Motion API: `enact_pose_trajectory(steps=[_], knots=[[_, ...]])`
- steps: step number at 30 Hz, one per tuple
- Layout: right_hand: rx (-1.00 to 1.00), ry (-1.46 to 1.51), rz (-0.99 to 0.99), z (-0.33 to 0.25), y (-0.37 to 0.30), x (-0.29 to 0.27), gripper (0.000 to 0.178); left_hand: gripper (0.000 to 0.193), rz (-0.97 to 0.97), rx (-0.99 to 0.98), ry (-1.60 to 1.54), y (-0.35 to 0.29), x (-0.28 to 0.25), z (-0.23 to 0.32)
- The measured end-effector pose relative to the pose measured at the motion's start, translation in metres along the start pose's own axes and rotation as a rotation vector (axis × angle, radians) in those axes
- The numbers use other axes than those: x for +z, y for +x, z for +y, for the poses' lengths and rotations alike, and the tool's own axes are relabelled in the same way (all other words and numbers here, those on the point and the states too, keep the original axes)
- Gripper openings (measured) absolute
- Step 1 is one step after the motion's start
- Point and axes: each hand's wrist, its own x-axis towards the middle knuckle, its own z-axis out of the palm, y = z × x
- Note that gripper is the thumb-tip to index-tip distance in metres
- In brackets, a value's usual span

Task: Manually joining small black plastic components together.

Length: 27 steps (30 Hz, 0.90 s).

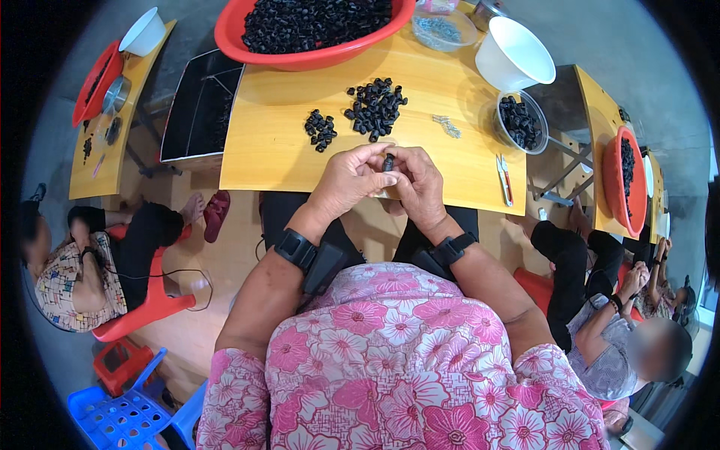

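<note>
Both hands meet at the near edge of the yellow wooden table point(277, 165). Between their fingertips is a small black cylindrical part point(388, 162). My left hand point(346, 181) pinches it from one side, thumb lying along it. My right hand point(421, 186) has its thumb and fingers closed on it from the other side. Just beyond my fingers lies a loose pile of small black parts point(376, 109), with a smaller pile of black parts point(320, 130) to its left. Several thin silvery pins point(447, 125) lie to the right. Red-handled snips point(505, 181) rest near the table's right edge.
A big red basin point(229, 34) full of black parts stands at the back. At the right are a clear tub point(541, 135) of black parts, a white bowl point(517, 52) and a clear dish point(446, 31) of metal pieces. Other people sit at tables on both sides.
</note>
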Motion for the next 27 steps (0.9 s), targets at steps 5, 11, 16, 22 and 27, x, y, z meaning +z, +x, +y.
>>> enact_pose_trajectory(steps=[5, 11, 16, 22, 27], knots=[[0.028, -0.029, -0.048, -0.002, 0.001, -0.003, 0.033, 0.047, -0.015, -0.028, -0.003, 0.000, -0.002, 0.001], [0.010, -0.005, -0.034, -0.001, 0.001, -0.002, 0.033, 0.045, 0.023, -0.016, 0.030, 0.001, -0.002, -0.008], [0.038, -0.035, 0.005, -0.001, 0.000, 0.001, 0.034, 0.042, 0.028, 0.000, 0.039, 0.002, -0.003, -0.006], [0.090, -0.004, 0.066, -0.005, -0.002, 0.002, 0.033, 0.023, 0.072, -0.126, 0.038, 0.004, -0.003, -0.003], [0.071, -0.009, 0.037, -0.004, -0.002, -0.005, 0.029, 0.015, 0.092, -0.098, 0.047, 0.001, -0.002, -0.006]])
